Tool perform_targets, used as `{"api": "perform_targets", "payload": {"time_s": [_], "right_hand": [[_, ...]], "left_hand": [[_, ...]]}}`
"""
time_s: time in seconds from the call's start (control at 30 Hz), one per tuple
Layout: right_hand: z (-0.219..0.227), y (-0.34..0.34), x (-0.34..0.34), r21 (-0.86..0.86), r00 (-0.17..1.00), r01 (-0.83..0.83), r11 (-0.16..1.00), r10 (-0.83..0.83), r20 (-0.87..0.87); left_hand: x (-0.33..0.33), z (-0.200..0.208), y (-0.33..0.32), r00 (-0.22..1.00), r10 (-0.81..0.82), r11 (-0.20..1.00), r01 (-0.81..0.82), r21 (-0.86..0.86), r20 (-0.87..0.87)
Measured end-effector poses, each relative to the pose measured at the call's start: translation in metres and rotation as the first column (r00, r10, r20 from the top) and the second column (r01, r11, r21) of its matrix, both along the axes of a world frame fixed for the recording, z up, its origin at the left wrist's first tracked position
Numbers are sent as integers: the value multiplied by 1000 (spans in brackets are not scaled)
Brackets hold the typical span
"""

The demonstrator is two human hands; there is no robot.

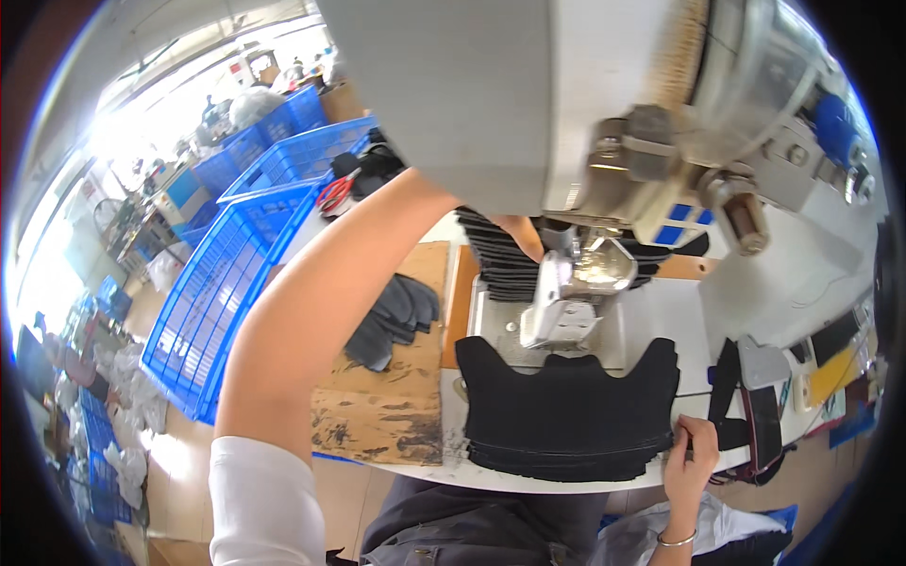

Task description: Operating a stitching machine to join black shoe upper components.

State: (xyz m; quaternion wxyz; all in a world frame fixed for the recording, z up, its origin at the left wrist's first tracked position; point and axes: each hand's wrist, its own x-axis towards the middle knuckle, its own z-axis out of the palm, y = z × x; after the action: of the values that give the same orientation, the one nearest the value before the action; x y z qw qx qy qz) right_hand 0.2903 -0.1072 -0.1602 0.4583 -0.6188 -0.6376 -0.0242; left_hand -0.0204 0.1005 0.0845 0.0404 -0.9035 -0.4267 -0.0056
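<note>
My left arm reaches across to the far side of the sewing machine [571,311]. The machine head covers most of my left hand [522,234]; only a finger or thumb shows, beside a stack of black fabric pieces [495,253] behind the presser area. Closer to me, a second stack of black cut pieces [571,410], with a curved, notched far edge, lies flat on the white table. At this stack's right edge rests my right hand [694,457], its fingers loosely bent with a gap by the thumb, and nothing visible held. A bracelet circles that wrist.
Dark grey pieces [394,316] lie on a worn brown board [377,424] left of the stack. Blue crates [231,292] stand beyond my left arm, with red-handled scissors [337,193] nearby. Black straps and a phone-like object [763,424] are at the right edge.
</note>
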Motion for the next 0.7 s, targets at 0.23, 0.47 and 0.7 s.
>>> {"api": "perform_targets", "payload": {"time_s": [0.23, 0.47, 0.7], "right_hand": [[-6, -6, 7, 2, 999, -5, 1000, 5, -42], [-1, -12, 13, 115, 989, -112, 987, 122, -85], [84, 3, -48, 166, 861, -408, 898, 318, 397]], "left_hand": [[-74, -53, -4, 913, 80, 996, -84, -7, 399], [-167, -154, -93, 960, 86, 984, -39, -177, 267], [-179, -193, -86, 855, -14, 1000, 8, 15, 518]]}}
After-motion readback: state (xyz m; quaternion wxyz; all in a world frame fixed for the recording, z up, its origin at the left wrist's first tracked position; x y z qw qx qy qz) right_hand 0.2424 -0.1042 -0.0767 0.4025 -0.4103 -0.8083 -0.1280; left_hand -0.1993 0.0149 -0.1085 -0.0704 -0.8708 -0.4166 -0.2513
